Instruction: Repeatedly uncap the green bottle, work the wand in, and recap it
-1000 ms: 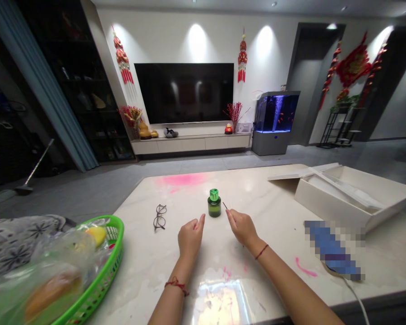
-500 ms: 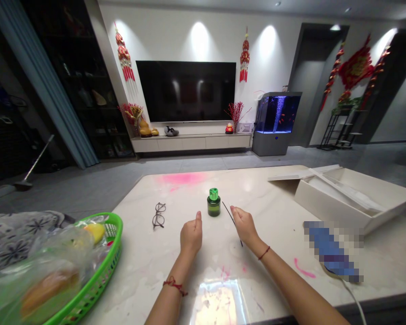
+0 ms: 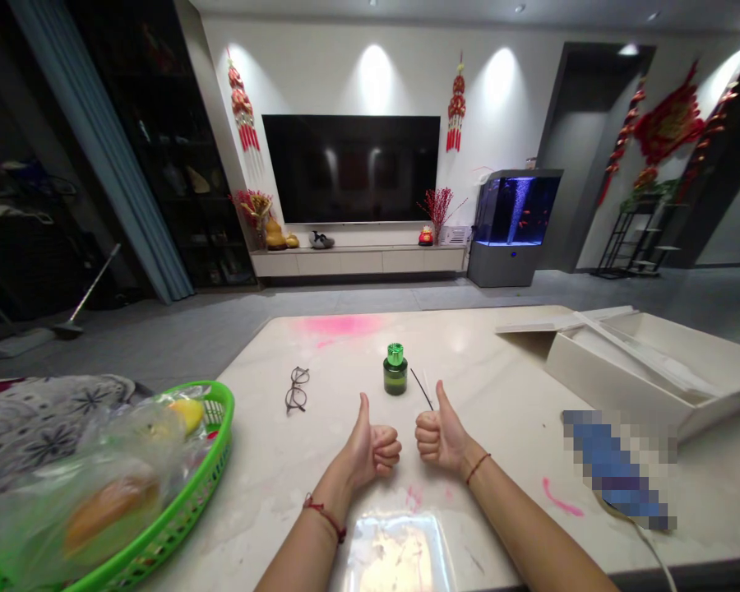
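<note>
While the green bottle [image 3: 395, 375] stands upright on the table [image 3: 487, 386], the left hand [image 3: 373, 448] and right hand [image 3: 442, 434] are clenched, thumbs raised, both apart from it. Green bottle at 1 o'clock from left fingers, 11 o'clock from right. Black stick [image 3: 420, 386]: near the green bottle, at 4 o'clock. Eyeglasses [image 3: 297, 399]: 9 o'clock. White box [image 3: 622, 374]: 3 o'clock, well apart. Green basket [image 3: 206, 477]: 8 o'clock

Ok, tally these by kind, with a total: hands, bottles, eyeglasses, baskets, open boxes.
Hands: 2 (left hand, right hand)
Green bottle: 1
Eyeglasses: 1 pair
Green basket: 1
Open white box: 1
Total: 6
</note>
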### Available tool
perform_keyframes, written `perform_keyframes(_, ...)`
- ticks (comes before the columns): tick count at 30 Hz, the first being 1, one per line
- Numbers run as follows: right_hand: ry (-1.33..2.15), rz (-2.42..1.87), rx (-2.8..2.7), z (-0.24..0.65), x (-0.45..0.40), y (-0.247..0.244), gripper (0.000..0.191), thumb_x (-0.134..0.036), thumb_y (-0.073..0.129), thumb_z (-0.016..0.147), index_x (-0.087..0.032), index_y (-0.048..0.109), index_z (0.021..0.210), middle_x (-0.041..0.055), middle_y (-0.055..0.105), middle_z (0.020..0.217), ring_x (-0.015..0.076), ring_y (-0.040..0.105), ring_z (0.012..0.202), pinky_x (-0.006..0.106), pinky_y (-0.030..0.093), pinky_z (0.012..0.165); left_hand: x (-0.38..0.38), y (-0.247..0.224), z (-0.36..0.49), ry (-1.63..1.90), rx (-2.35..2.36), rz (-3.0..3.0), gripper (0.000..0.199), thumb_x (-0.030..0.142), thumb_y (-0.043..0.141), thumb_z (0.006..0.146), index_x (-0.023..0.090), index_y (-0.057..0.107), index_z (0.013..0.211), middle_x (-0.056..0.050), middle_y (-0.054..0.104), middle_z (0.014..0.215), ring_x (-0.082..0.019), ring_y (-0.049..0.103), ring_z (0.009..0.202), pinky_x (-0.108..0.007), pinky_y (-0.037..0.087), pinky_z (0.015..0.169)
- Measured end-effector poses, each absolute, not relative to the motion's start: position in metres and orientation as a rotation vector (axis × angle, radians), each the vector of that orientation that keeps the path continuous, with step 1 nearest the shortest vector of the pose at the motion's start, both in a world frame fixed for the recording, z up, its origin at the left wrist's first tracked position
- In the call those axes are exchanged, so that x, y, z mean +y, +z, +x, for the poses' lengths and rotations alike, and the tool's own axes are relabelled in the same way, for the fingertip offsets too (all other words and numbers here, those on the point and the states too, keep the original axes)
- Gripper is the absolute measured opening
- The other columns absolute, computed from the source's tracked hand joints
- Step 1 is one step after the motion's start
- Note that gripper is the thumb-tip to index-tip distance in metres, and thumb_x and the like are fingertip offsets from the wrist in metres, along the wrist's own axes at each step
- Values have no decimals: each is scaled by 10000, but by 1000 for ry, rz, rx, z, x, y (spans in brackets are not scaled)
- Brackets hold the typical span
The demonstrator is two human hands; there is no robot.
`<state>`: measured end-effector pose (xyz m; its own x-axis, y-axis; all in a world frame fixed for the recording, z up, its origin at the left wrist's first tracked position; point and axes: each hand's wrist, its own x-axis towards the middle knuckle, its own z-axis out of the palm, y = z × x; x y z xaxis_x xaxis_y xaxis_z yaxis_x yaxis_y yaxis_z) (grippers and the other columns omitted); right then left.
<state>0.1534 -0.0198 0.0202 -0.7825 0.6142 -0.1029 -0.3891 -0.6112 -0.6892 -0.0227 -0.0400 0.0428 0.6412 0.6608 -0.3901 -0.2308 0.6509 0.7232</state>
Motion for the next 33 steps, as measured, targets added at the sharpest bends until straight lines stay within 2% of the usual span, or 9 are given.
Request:
perform_keyframes(3,2196,-648,-967,146,-11,16,666,-833,91,651,-215,151,412,-92,124,334,39,71,299,187,73,327,-33,34,-16,628,819,710,702,859,93,582,196,243,404,68,192,366,-41,134,326,-180,64,368)
perform_keyframes(5,1928,-951,-1098,144,-4,16,636,-793,195,690,-218,191,417,-91,156,340,42,89,309,196,82,338,-27,29,-13,753,1018,725,686,821,174,636,185,294,409,67,230,366,-38,157,313,-177,80,364)
perform_keyframes(9,1030,-1313,-1365,149,13,13,470,-593,509,684,-195,391,465,-51,360,432,79,315,412,221,247,418,-21,25,-13,1035,1344,642,492,616,508,684,159,448,513,72,368,410,-31,273,313,-169,200,362)
perform_keyframes(12,709,-1363,-1374,151,24,5,299,-481,565,662,-192,508,614,-21,485,552,131,454,541,253,354,529,-22,24,-17,1182,1327,564,392,525,560,692,162,466,579,68,431,462,-33,348,342,-174,298,405)
perform_keyframes(14,646,-1389,-1341,148,31,-2,286,-444,597,635,-190,547,755,-2,538,640,158,511,609,279,404,596,-23,25,-20,1243,1325,512,357,488,571,697,164,463,595,58,461,486,-39,388,361,-183,342,434)
perform_keyframes(19,771,-1375,-1297,135,50,-14,585,-412,699,536,-166,524,1036,97,586,945,211,586,839,317,459,718,-21,28,-26,1295,1307,416,303,417,525,756,166,455,602,33,504,521,-56,456,397,-202,405,491)
perform_keyframes(23,836,-1327,-1321,132,62,-14,715,-404,716,530,-169,468,1157,134,563,1069,242,573,968,342,462,777,-20,30,-29,1293,1295,351,276,352,438,819,168,452,614,23,518,532,-70,497,422,-212,433,524)
perform_keyframes(26,782,-1321,-1378,135,64,-11,719,-390,709,551,-183,453,1191,132,559,1096,243,572,981,362,455,814,-19,29,-31,1283,1300,325,262,335,423,829,165,466,633,11,538,548,-79,514,437,-221,444,534)
perform_keyframes(33,631,-1231,-1482,134,68,6,566,-378,676,609,-202,509,1120,101,586,1063,221,586,936,366,461,818,-13,28,-30,1288,1309,363,252,383,480,790,157,512,682,-29,597,631,-96,550,497,-225,448,544)
